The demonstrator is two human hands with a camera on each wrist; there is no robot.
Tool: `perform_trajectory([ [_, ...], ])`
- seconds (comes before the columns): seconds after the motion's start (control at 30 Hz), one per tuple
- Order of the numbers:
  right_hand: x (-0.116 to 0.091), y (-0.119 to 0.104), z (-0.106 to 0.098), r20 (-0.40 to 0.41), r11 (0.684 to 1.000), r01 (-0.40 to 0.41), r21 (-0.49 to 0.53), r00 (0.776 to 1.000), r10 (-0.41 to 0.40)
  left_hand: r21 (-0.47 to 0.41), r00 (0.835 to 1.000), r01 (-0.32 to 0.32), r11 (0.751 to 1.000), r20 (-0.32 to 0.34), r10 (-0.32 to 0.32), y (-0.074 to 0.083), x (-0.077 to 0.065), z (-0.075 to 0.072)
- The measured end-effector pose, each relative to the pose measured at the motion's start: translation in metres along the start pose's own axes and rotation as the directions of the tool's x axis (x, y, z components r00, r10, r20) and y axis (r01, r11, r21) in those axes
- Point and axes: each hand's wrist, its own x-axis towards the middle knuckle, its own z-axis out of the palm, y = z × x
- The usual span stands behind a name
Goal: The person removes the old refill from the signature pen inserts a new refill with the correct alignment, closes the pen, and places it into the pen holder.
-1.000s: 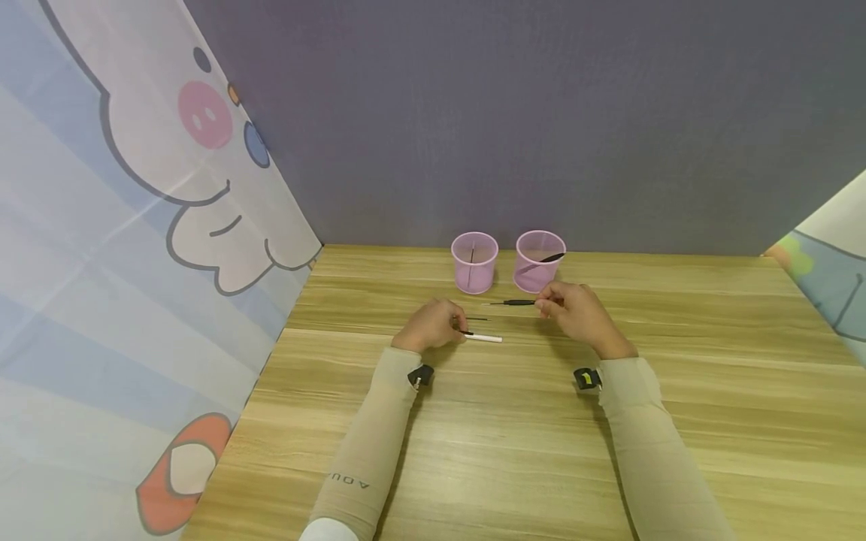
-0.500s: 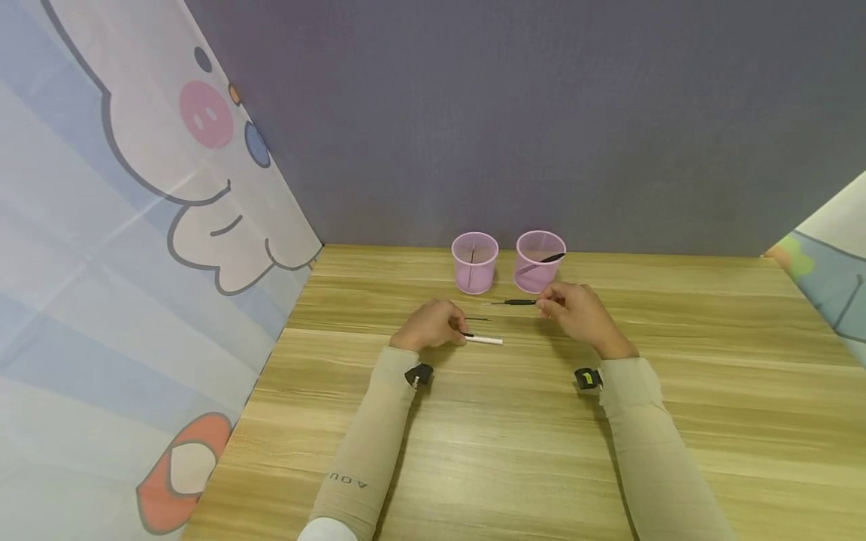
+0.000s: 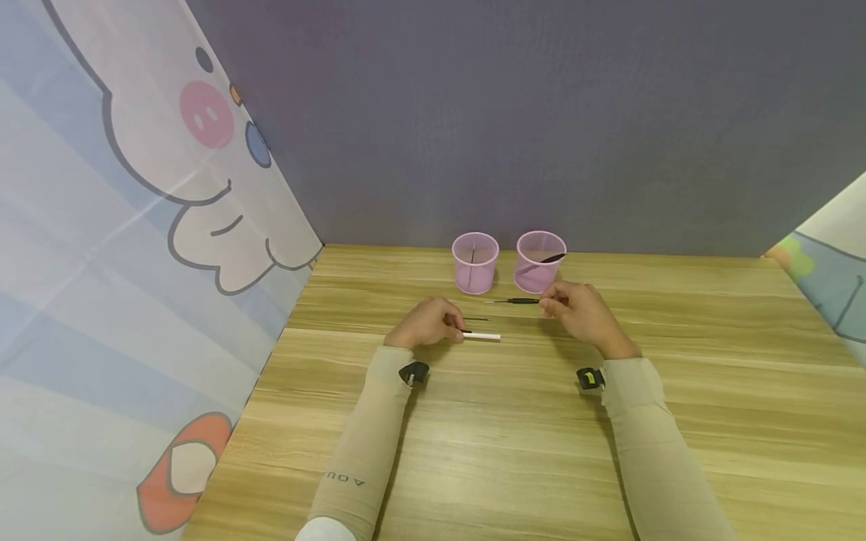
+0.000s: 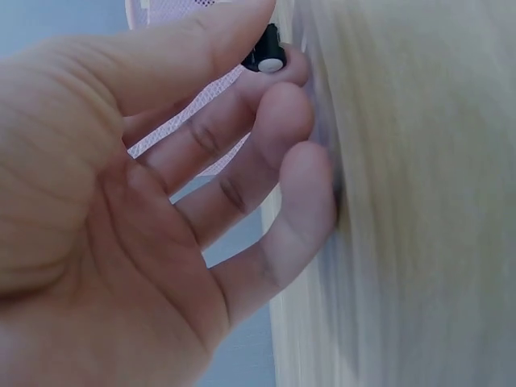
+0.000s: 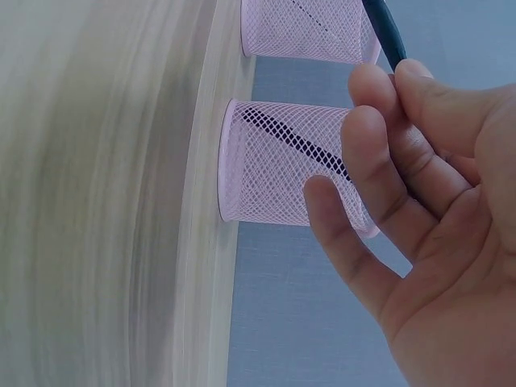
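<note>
My left hand (image 3: 429, 323) is low over the wooden table, pinching a white pen (image 3: 483, 336) with a black end between thumb and index finger. In the left wrist view the pen's black end (image 4: 268, 52) shows past the thumb, and the other fingers curve loosely near the tabletop. A thin black stick (image 3: 476, 319) pokes out just beyond those fingers. My right hand (image 3: 575, 309) pinches the rear end of a slim black-handled tool (image 3: 522, 300), whose thin pale tip points left. The right wrist view shows its dark handle (image 5: 385, 32) at the thumb and fingertips.
Two pink mesh cups stand at the table's back near a grey wall (image 3: 473, 113). The left cup (image 3: 463, 276) holds a thin dark stick (image 3: 472, 255). From the right cup (image 3: 524, 279), close behind my right hand, leans a black slender item (image 3: 553, 258). A cartoon-printed curtain (image 3: 135, 300) hangs left.
My left hand has drifted slightly left, and the pen in it tilts a little differently. The right hand with the black-handled tool has shifted slightly right.
</note>
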Motion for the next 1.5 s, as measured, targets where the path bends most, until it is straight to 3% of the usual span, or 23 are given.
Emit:
perform_trajectory([
  [0.2,-0.0009,0.0014,-0.0008,-0.009,1.000,-0.004,-0.003,1.000,0.004,-0.044,1.000,-0.026,0.999,0.005,0.026,-0.0031,0.0007,-0.0016],
  [0.67,-0.0012,0.0053,-0.0024,-0.020,1.000,-0.008,-0.002,1.000,0.008,-0.118,1.000,-0.008,0.993,0.016,0.010,-0.0082,-0.0002,-0.0044],
  [1.2,-0.0021,0.0054,-0.0059,-0.046,1.000,0.016,0.006,0.999,-0.016,-0.216,1.000,0.021,0.976,0.013,-0.018,-0.0087,-0.0027,-0.0061],
  [1.5,-0.0022,0.0059,-0.0083,-0.038,1.000,0.004,0.011,0.999,-0.003,-0.264,0.998,0.064,0.962,-0.001,-0.067,-0.0090,-0.0035,-0.0062],
])
